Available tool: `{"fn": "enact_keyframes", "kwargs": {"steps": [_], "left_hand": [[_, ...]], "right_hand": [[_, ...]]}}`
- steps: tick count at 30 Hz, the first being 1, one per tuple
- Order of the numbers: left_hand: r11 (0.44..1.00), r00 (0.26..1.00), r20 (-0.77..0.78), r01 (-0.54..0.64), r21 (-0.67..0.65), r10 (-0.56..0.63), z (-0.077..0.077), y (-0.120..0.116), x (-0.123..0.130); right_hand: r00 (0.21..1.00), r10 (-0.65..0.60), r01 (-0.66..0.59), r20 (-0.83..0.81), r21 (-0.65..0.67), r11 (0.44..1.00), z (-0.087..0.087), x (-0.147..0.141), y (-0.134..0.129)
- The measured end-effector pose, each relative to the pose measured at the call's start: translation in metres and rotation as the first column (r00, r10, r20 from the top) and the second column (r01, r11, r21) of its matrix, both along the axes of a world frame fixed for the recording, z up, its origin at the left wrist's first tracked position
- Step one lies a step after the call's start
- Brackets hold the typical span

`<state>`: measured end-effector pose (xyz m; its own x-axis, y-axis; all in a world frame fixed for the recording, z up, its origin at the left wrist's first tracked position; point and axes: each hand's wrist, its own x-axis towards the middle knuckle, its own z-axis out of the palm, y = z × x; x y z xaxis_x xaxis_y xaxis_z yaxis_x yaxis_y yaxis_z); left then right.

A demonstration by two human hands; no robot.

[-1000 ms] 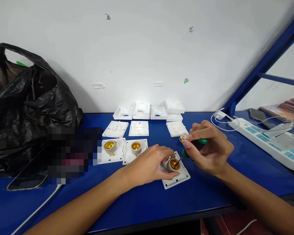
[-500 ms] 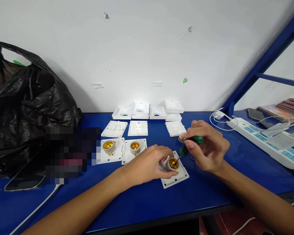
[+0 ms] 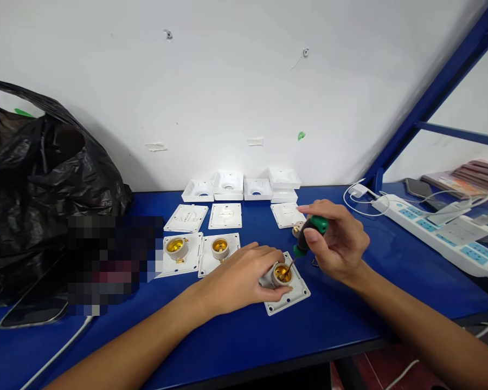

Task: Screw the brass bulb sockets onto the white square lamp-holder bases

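- plate (image 3: 297, 291): white, sq., w/ holes; flat on blue tbl (image 3: 236, 346), askew
- socket (image 3: 280, 275): pale gray rnd body, gold-col. metal lining; open end up, on plate
- screwdriver (image 3: 304, 238): grn/blk handle, thin shaft; tilted, handle up & R, tip in socket

We can read no text, label, brand or number; any print on the strip (image 3: 425, 225) at the frame's right is too small for us.
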<state>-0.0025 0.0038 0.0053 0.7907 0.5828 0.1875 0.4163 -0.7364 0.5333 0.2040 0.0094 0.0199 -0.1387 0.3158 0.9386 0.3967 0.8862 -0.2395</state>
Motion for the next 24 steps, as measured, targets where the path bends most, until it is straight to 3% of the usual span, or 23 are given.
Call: {"fn": "enact_keyframes", "kwargs": {"steps": [8, 13, 17, 24], "left_hand": [[0.99, 0.999, 0.02, 0.04, 0.132, -0.043, -0.004, 0.001, -0.002], [0.973, 0.998, 0.053, 0.022, 0.229, -0.035, -0.006, 0.001, -0.004], [0.97, 0.995, 0.089, 0.016, 0.244, -0.039, -0.007, 0.002, -0.005], [0.968, 0.993, 0.108, 0.014, 0.251, -0.042, -0.006, 0.001, -0.004]], "right_hand": [[0.976, -0.048, 0.07, -0.213, 0.094, 0.993, -0.004, -0.001, 0.008], [0.924, -0.06, 0.099, -0.377, 0.084, 0.992, -0.004, -0.002, 0.011], [0.912, -0.11, 0.16, -0.395, 0.096, 0.983, -0.001, -0.004, 0.01], [0.92, -0.097, 0.137, -0.379, 0.08, 0.987, -0.004, -0.002, 0.013]]}}
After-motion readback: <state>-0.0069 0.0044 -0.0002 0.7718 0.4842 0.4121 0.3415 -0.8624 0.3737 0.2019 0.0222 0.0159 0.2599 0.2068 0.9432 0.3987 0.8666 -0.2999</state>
